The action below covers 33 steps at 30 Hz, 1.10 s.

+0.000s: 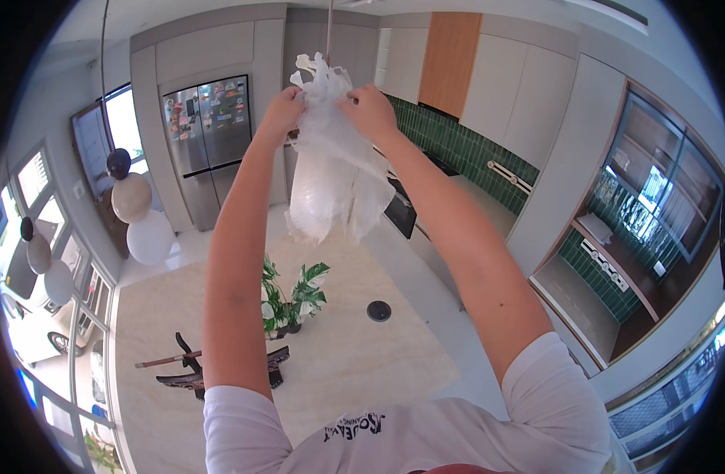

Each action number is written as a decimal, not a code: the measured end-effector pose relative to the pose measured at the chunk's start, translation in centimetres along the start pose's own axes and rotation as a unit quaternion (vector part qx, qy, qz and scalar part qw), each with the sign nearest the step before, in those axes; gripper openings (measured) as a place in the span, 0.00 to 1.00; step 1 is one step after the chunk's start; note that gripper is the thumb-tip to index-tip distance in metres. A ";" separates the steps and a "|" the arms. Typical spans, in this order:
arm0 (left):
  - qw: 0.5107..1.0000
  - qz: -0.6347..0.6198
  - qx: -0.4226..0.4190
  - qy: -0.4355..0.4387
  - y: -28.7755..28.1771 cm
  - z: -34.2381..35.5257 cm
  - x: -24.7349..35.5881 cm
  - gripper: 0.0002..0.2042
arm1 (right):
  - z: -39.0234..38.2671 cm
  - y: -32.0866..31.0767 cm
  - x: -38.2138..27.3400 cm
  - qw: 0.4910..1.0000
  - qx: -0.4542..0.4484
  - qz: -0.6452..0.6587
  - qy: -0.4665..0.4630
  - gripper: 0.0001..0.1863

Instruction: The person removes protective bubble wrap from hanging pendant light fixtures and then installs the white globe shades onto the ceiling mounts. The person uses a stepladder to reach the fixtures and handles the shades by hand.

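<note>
A person with both arms raised gripped the crumpled top of a sheet of clear plastic (pixel 321 186) at 12 o'clock, high above a beige surface (pixel 394 351). The left hand (pixel 282 112), at 11 o'clock, pinched the gathered edge between its fingers; the right hand (pixel 370 113), at 12 o'clock, pinched the opposite side. A thin cord (pixel 329 31) ran down into the bunched neck, and a pale, rounded shape showed through the film below.

By all appearances the job stood partway: the plastic already surrounded the hanging piece, but its top was loose and ragged, with no fastening visible. Whether the cover was going on or coming off could not be told. A hanging lamp (pixel 132 197) of black, beige and white balls hung uncovered at 9 o'clock.

On the surface stood a leafy plant (pixel 307 291) at 7 o'clock and a dark carved stand (pixel 190 378) at 8 o'clock.
</note>
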<state>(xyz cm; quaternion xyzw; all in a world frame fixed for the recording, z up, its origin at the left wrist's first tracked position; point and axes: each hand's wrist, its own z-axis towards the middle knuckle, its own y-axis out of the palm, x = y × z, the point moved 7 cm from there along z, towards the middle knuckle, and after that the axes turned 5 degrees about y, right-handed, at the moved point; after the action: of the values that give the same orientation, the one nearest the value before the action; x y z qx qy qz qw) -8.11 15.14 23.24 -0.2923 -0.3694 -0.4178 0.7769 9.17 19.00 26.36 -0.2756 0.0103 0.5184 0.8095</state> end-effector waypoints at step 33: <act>0.988 0.148 0.015 0.043 0.0 -0.1 2.1 0.14 | 3.2 2.0 0.3 0.998 -0.036 -0.049 -0.022 0.12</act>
<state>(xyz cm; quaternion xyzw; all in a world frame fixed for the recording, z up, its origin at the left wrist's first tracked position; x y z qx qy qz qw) -7.28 14.20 24.87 -0.3139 -0.2946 -0.3050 0.8495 6.77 21.30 28.15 -0.2932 -0.0397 0.4837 0.8237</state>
